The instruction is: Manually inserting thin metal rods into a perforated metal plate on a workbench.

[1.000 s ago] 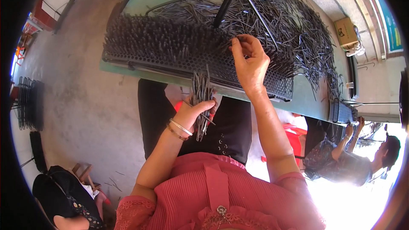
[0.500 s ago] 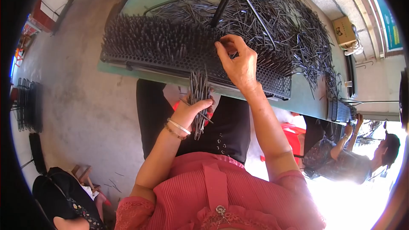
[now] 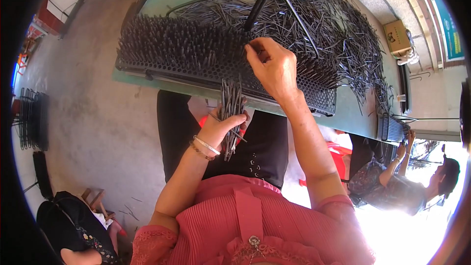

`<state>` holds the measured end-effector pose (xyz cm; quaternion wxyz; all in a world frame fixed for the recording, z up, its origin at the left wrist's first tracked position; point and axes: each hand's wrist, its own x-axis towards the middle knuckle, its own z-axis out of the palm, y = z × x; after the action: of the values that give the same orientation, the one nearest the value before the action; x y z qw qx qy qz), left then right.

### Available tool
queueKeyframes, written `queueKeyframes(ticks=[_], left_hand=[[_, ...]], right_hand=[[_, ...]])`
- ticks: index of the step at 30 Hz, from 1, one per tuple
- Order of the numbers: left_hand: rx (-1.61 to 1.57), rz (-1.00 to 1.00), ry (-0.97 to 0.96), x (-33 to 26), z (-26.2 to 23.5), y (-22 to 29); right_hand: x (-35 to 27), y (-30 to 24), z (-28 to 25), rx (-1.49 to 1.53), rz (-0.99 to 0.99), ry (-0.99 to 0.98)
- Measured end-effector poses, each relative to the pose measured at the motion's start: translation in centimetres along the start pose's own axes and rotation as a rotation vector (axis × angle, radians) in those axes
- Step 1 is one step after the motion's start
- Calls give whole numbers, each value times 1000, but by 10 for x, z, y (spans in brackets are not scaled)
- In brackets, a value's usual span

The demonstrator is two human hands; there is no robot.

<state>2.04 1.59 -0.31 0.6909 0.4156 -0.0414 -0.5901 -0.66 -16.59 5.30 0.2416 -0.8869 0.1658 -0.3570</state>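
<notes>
Slender dark rods [image 3: 231, 99], bundled lengthwise, are clamped in the left hand [image 3: 219, 128] near the tabletop [image 3: 357, 114]. Farther, the right hand [image 3: 275, 72] curves over a round-holed black tray [image 3: 214, 75]; whether it is closed, I cannot tell.

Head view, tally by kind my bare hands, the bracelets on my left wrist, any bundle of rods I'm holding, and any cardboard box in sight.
Left hand and right hand: 2
Pale bangle and brown bracelet: 2
Held bundle of dark rods: 1
Cardboard box: 1
Total: 6
</notes>
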Motion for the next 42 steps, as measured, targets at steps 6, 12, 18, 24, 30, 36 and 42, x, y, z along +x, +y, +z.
queueKeyframes(ticks=[6, 12, 18, 24, 30, 36, 42], left_hand=[[-17, -12, -12, -1, -5, -1], [-64, -9, -43, -2, -5, 1], [-7, 20, -115, -3, -5, 2], [61, 16, -229, -9, 1, 12], [122, -5, -199, -4, 5, 3], [85, -14, -172, 8, 3, -4], [-27, -110, -181, 8, 25, 10]], right_hand=[[9, -8, 0, -138, 23, -10], [9, -8, -1, -204, 54, -66], [8, -9, -14, -53, 38, -17], [-22, -19, -36, 528, 631, -665], [-37, -4, -37, 578, 699, -473], [-22, 3, -45, 526, 571, -175], [-9, 19, -14, 342, 269, 167]])
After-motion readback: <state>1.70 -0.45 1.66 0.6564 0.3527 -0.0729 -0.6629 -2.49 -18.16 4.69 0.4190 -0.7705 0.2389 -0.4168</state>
